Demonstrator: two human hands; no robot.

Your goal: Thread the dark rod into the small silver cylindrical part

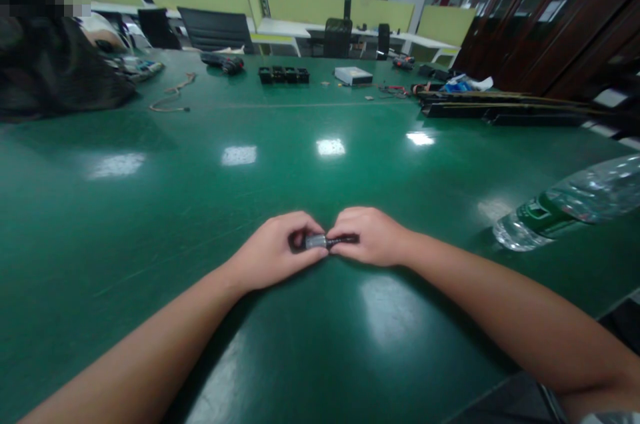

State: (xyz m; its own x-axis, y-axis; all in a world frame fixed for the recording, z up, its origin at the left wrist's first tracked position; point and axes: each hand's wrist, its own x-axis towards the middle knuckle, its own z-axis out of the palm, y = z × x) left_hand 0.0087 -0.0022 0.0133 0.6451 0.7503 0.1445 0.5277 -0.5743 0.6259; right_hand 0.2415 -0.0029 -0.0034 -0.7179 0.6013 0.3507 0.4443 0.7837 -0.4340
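Close together over the green table, both hands grip a small dark piece [316, 241] with a silvery cylinder in its middle and a thin shaft towards the right. Its exact kind is too small and blurred to tell. Fingers and thumb of my left hand [283, 247] wrap round its thicker left end. On the other side, my right hand [373, 236] pinches the thin dark right end between thumb and fingers. Both wrists lie low, near the tabletop, and part of the piece is hidden by the fingers.
A clear plastic bottle [565, 207] lies at the right of the green table [175, 197]. Along the far side are a black block-like part [283, 75], a white box [353, 76], a cable [173, 96] and black strips [500, 107]. Someone in dark clothing [65, 71] is at the far left.
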